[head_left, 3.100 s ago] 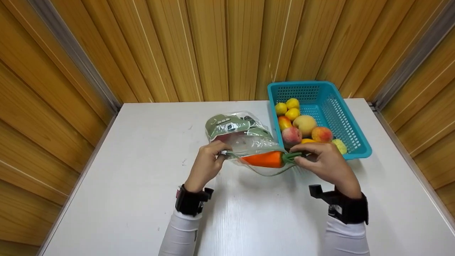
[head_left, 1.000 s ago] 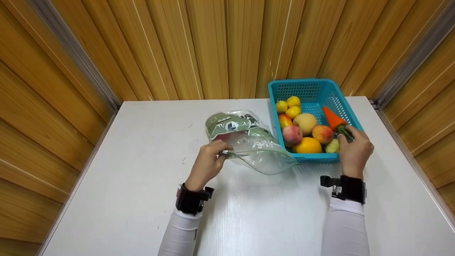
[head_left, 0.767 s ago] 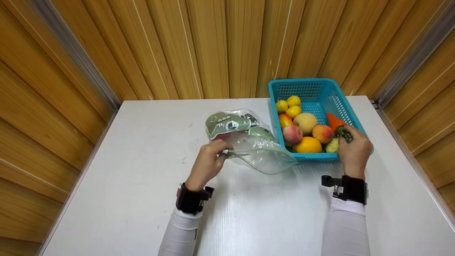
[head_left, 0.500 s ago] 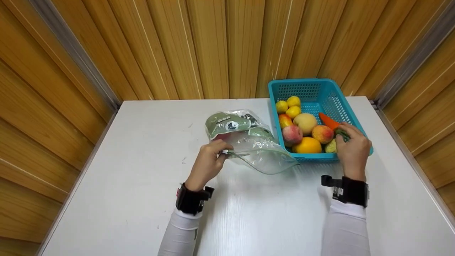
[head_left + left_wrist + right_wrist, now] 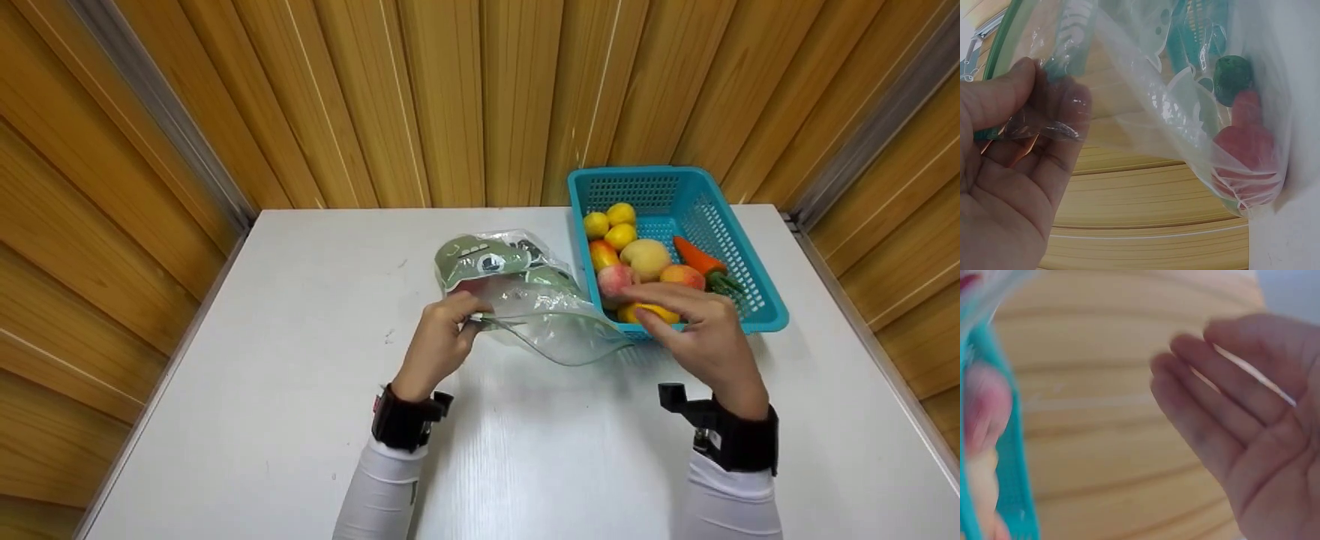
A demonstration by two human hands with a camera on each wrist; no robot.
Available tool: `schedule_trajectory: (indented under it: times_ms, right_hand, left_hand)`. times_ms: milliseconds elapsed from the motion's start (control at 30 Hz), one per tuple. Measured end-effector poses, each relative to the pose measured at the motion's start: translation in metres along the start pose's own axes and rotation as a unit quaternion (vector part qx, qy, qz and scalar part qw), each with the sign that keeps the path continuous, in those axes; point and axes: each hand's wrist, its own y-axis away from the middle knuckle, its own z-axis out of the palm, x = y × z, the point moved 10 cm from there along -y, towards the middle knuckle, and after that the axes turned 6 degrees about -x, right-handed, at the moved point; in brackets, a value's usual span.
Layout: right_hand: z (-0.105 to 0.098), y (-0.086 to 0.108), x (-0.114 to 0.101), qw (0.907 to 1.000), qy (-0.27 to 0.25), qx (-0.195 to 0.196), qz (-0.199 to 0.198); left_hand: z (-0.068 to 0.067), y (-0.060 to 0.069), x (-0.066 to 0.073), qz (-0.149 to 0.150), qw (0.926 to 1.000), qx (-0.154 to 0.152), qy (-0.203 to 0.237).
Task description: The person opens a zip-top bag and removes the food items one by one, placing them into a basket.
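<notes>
Between thumb and fingers my left hand (image 5: 441,341) pinches the rim of a clear zip bag (image 5: 574,337) printed with a green cartoon face. Its mouth gapes toward the right. In the left wrist view, a red item (image 5: 1244,160) and a dark green one (image 5: 1233,80) show through the plastic; their kinds are unclear. My right hand (image 5: 701,341), fingers extended and holding nothing, is over the front of a teal basket (image 5: 750,277). A carrot (image 5: 697,256) with a green top lies at the basket's right side. The right hand hides part of an orange-yellow fruit (image 5: 649,311).
Several other fruits fill the basket's left and front, among them a pink peach (image 5: 616,280), a pale yellow fruit (image 5: 646,259) and small yellow ones (image 5: 620,236). The white table (image 5: 315,337) meets wood-patterned walls (image 5: 450,105) at the back and sides.
My right hand has carried the carrot from the bag's mouth into the basket and let go of it. That hand has since moved back left, while the left hand stays on the bag's rim.
</notes>
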Motion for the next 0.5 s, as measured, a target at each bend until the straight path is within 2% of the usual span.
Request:
schedule_trajectory:
  times_ms: [100,200,300,400,500]
  right_hand:
    - [0.028,-0.001,-0.016,0.9949,-0.027,-0.093,-0.027]
    - [0.056,-0.001,-0.016,0.9832,-0.021,-0.181,-0.017]
    - [0.081,0.000,-0.007,0.9693,-0.003,-0.246,0.002]
    - [0.101,-0.001,0.003,0.9603,0.013,-0.278,0.013]
    - [0.116,-0.005,0.012,0.9583,0.035,-0.283,0.010]
  left_hand:
    - [-0.001,0.000,0.000,0.005,1.0000,0.006,0.000]
    - [-0.003,0.000,0.001,0.011,0.9999,0.013,0.000]
    - [-0.003,0.001,0.002,0.016,0.9997,0.018,0.000]
    - [-0.004,0.001,0.002,0.018,0.9996,0.022,0.004]
    - [-0.004,0.001,0.003,0.020,0.9995,0.024,0.008]
